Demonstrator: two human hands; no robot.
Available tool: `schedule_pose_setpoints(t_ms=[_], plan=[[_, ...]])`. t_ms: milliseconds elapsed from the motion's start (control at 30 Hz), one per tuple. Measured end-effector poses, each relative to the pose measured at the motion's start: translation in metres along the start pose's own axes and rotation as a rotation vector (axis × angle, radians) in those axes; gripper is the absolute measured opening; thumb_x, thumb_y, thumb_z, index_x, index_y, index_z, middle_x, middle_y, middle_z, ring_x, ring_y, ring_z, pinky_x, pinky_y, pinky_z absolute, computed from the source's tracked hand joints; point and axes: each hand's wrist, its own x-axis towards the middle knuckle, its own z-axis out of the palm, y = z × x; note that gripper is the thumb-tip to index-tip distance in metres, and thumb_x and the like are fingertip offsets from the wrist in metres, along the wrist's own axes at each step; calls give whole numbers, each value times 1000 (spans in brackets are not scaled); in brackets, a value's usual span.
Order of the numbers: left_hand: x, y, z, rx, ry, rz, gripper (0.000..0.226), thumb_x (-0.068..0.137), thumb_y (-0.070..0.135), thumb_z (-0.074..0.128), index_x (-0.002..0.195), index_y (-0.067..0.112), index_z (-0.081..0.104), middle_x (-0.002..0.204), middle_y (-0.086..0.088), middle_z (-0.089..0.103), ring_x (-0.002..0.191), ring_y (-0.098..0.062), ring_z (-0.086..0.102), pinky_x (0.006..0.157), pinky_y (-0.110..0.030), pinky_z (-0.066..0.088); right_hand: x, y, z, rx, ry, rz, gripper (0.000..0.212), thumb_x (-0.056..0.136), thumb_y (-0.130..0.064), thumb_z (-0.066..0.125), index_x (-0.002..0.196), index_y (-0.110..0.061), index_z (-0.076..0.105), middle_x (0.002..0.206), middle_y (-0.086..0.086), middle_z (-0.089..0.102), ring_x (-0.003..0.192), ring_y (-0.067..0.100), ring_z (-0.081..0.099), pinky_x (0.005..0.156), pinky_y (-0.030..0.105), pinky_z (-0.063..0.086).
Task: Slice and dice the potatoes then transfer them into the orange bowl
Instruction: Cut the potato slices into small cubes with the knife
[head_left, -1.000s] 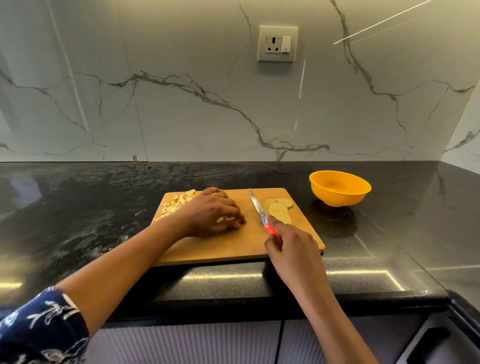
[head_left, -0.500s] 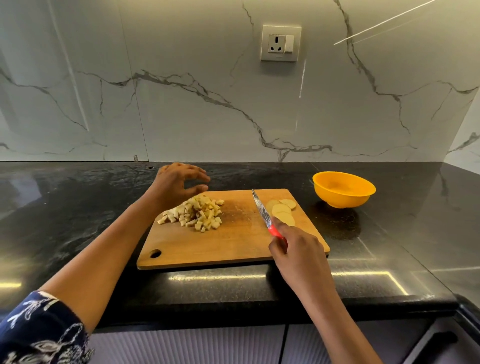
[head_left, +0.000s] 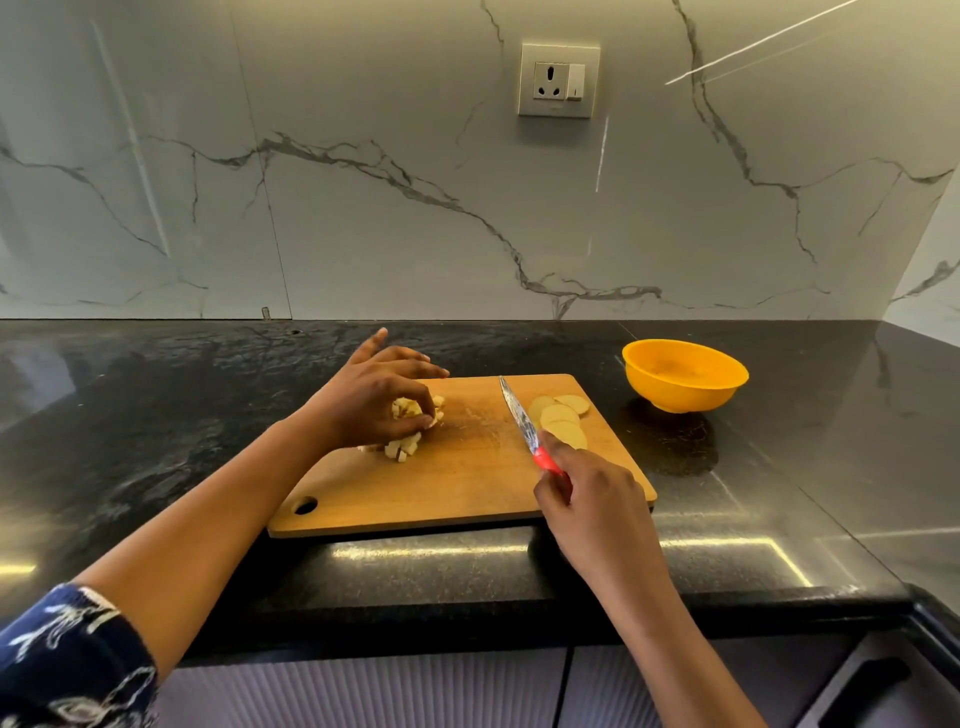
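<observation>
Black stone counter carries a wooden cutting board (head_left: 467, 483) where the left hand (head_left: 374, 400) cups damp, crumbly potato dice (head_left: 402, 447), best scooped from beneath, while the right hand (head_left: 587, 499) grips the knife (head_left: 522, 423) beside slick slices (head_left: 561, 421), the orange bowl (head_left: 684, 375) standing apart.

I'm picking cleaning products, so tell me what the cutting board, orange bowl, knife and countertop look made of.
Cutting board: wood or bamboo, matte, visible grain and scuffs.
Orange bowl: likely plastic, uniform colour, soft sheen.
Knife: reflective metal blade, probably steel; red handle looks plastic.
Countertop: polished dark stone, perhaps granite, mottled and reflecting light.
</observation>
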Motion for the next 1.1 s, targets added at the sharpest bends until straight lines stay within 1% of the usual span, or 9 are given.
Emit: schedule_pose_setpoints(t_ms=[100, 200, 333, 467, 533, 667, 833, 933, 1100], plan=[[1, -9, -4, -38, 79, -153, 35, 81, 54, 46, 88, 30, 71, 129, 6, 58, 126, -23, 47, 111, -59, 10, 0, 0, 0, -2, -5, 4, 46, 96, -24, 51, 142, -24, 45, 104, -1, 66, 79, 7, 51, 69, 18, 35], [0, -12, -6, -112, 140, -298, 23, 86, 43, 58, 98, 27, 70, 131, 3, 57, 125, -24, 48, 112, -58, 13, -1, -2, -1, -10, -7, 4, 46, 96, -23, 52, 141, -24, 46, 108, -1, 67, 81, 6, 52, 70, 16, 36], [2, 3, -13, -185, 212, -328, 51, 83, 56, 41, 114, 24, 65, 128, 2, 60, 118, -22, 55, 104, -58, 33, 4, 2, -6, -3, 85, -6, 42, 92, -17, 59, 133, -20, 56, 83, -5, 63, 64, 3, 44, 55, 11, 29], [25, 30, -18, -222, 186, -270, 46, 86, 52, 48, 119, 23, 63, 127, 1, 60, 116, -19, 55, 100, -47, 43, 14, 17, -22, -30, 146, 66, 40, 92, -16, 57, 132, -20, 57, 81, -5, 61, 69, 7, 49, 64, 24, 36], [44, 44, -16, -272, 83, -266, 39, 90, 43, 56, 125, 24, 58, 132, 0, 56, 121, -19, 52, 101, -43, 43, 19, 25, -30, -47, 161, 127, 42, 93, -18, 56, 135, -20, 54, 85, -3, 63, 74, 10, 52, 68, 27, 39], [96, 71, -7, -359, -219, -332, 46, 90, 39, 57, 133, 24, 48, 135, -2, 53, 120, -18, 51, 102, -40, 44, 20, 38, -40, -29, 185, 227, 44, 94, -19, 54, 138, -19, 50, 110, 1, 68, 92, 13, 59, 84, 32, 48], [154, 88, 24, -323, -517, -453, 59, 86, 56, 56, 131, 18, 50, 130, -4, 55, 114, -20, 53, 87, -28, 44, 23, 45, -40, -41, 122, 309, 44, 96, -22, 51, 140, -20, 47, 125, 2, 64, 111, 18, 58, 94, 32, 44], [174, 91, 36, -239, -576, -478, 62, 79, 58, 63, 120, 11, 58, 116, -5, 61, 102, -18, 57, 79, -25, 46, 24, 47, -41, -45, 93, 328, 45, 97, -25, 50, 142, -21, 44, 128, 0, 62, 114, 16, 57, 96, 30, 43], [191, 92, 33, -199, -633, -490, 49, 79, 45, 70, 105, 4, 63, 94, -6, 63, 85, -18, 62, 71, -24, 48, 25, 49, -42, -42, 87, 326, 45, 98, -26, 48, 142, -24, 44, 128, -1, 61, 113, 15, 56, 94, 28, 42]])
